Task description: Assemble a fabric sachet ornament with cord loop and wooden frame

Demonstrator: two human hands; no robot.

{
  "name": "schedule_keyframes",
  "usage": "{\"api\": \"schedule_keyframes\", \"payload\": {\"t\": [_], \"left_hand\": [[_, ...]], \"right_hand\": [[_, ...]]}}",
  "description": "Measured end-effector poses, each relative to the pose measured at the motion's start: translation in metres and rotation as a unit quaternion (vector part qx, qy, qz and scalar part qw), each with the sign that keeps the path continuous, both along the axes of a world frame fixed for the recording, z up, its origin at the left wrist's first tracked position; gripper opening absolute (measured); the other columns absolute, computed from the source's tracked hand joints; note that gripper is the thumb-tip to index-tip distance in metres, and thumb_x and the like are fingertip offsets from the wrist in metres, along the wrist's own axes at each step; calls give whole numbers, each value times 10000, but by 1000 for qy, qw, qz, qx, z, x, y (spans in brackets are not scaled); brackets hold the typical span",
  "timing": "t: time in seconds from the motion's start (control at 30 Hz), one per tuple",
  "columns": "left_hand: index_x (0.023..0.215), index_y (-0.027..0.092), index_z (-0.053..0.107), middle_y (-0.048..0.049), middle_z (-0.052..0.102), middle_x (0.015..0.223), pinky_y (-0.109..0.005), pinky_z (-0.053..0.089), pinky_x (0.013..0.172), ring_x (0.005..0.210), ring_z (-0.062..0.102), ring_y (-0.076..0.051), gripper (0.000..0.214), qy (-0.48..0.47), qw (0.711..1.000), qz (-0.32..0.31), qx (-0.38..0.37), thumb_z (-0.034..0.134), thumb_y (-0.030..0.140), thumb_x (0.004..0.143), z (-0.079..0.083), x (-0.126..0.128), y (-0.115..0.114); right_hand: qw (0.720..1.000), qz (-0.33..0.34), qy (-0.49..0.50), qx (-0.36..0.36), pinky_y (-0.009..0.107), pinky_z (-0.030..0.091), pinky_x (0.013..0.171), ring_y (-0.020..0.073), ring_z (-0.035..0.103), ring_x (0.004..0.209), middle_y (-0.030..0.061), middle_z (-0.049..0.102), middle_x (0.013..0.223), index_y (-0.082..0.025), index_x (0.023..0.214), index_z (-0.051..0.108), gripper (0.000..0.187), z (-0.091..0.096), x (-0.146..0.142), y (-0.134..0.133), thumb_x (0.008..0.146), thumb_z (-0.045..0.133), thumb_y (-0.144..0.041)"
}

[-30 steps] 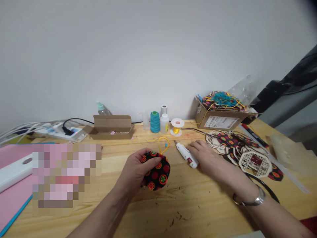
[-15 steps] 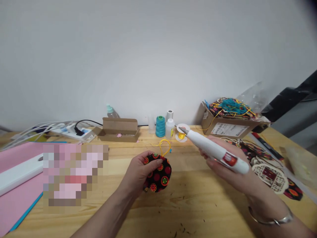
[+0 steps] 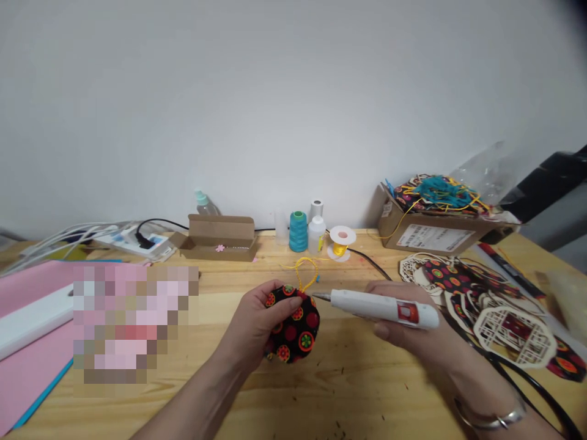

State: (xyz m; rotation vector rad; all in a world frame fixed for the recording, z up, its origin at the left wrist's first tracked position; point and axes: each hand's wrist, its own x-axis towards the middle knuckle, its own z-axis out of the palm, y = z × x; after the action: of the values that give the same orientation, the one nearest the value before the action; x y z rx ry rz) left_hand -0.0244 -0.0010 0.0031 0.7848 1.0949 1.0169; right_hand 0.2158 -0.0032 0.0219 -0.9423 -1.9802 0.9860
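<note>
A round black fabric piece (image 3: 293, 333) with red, orange and green flower print is pinched by my left hand (image 3: 252, 318), thumb on its upper face. From its top edge rises a yellow cord loop (image 3: 306, 269), with a small blue bit beside it. My right hand (image 3: 403, 339) is closed round a white soldering iron (image 3: 367, 304) that has a red switch window. Its metal tip points left and sits right by the fabric's top edge, near the base of the loop; whether they touch I cannot tell.
Along the wall stand a small open cardboard box (image 3: 222, 244), a teal thread cone (image 3: 298, 232), a small white bottle (image 3: 316, 237) and a yellow cord spool (image 3: 342, 244). At right are a filled carton (image 3: 431, 232) and pale fretwork pieces (image 3: 513, 330). Pink sheets (image 3: 41, 379) lie left.
My right hand has brought the soldering iron down and left, its tip now close to the fabric piece's top. My left hand keeps its hold. The view has shifted slightly left.
</note>
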Motion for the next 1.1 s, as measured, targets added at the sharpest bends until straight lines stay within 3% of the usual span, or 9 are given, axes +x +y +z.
{"api": "schedule_keyframes", "payload": {"t": [0.67,1.1], "left_hand": [[762,160,633,-11,704,649,-199,476,514,552,635,-129,230,10,1000,-12,1,779,256,613,-1,2,-1],[771,159,634,-25,711,665,-214,474,510,553,638,-140,237,17,999,-29,-6,776,272,618,-1,4,-2]], "right_hand": [[999,-7,-19,-36,239,261,456,91,366,504,-26,440,566,-172,598,472,313,1,-6,-1,753,605,-409],[998,-18,-58,-2,226,299,464,89,413,509,-15,489,582,-161,609,512,269,3,-8,-3,737,623,-371]]}}
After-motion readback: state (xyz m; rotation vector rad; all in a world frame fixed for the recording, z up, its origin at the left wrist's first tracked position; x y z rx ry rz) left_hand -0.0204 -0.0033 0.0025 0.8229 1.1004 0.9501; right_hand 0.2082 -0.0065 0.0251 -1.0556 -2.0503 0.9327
